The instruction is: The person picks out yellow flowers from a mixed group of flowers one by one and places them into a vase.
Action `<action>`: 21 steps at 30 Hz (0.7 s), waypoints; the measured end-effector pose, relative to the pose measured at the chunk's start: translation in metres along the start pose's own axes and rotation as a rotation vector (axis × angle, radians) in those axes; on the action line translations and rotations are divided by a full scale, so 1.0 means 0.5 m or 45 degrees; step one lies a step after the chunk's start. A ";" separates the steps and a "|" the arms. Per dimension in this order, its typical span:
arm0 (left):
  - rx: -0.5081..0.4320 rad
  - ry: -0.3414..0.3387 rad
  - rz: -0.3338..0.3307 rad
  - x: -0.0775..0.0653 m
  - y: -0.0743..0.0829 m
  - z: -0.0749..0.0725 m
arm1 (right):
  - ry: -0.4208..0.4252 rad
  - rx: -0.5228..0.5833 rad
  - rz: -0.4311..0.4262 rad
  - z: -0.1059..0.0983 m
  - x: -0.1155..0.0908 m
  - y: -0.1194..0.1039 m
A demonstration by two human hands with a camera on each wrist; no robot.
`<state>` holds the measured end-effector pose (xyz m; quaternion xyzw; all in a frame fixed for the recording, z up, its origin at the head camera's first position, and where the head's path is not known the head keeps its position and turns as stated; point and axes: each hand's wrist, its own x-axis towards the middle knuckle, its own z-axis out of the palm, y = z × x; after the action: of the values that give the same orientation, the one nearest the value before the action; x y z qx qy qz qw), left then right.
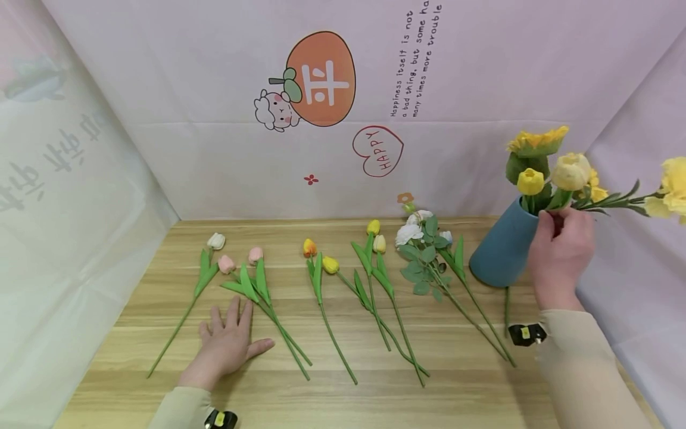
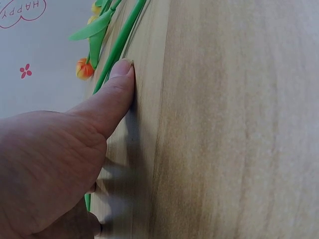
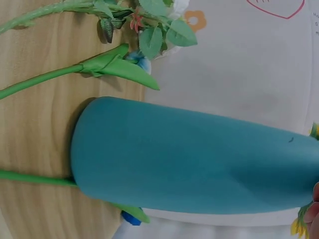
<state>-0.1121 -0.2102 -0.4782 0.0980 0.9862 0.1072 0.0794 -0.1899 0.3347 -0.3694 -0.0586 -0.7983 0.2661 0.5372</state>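
My right hand [image 1: 563,250] is at the mouth of a blue vase [image 1: 501,247] and pinches the stem of a pale yellow tulip [image 1: 571,171] there. The vase also holds a yellow tulip [image 1: 530,182], a sunflower [image 1: 538,142] and a spray of pale yellow flowers [image 1: 670,189] leaning out to the right. The fingertips of that hand just enter the right wrist view beside the vase [image 3: 189,157]. Fingers spread, my left hand [image 1: 227,345] rests on the wooden table, its thumb close to the crossed stems of two pink tulips [image 1: 256,255].
A white tulip [image 1: 216,241] lies at far left. An orange tulip [image 1: 309,248] and several yellow tulips [image 1: 330,265] lie mid-table. Left of the vase are white roses [image 1: 409,234] and a pale blue tulip [image 1: 446,237]. A dark blue flower [image 3: 131,218] lies behind the vase.
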 end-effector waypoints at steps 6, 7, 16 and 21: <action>-0.009 -0.011 -0.001 0.000 -0.001 0.000 | 0.051 -0.035 0.092 -0.007 -0.004 -0.002; -0.010 -0.013 -0.002 0.000 -0.001 0.000 | 0.050 -0.039 0.117 -0.008 -0.004 0.000; -0.018 -0.019 -0.006 0.002 -0.003 0.005 | 0.009 -0.076 0.219 -0.005 -0.011 0.040; -0.020 -0.014 -0.006 0.002 -0.003 0.005 | 0.027 -0.062 0.313 -0.006 -0.021 0.047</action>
<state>-0.1129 -0.2110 -0.4811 0.0958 0.9851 0.1144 0.0858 -0.1872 0.3521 -0.3888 -0.1718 -0.7855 0.3097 0.5075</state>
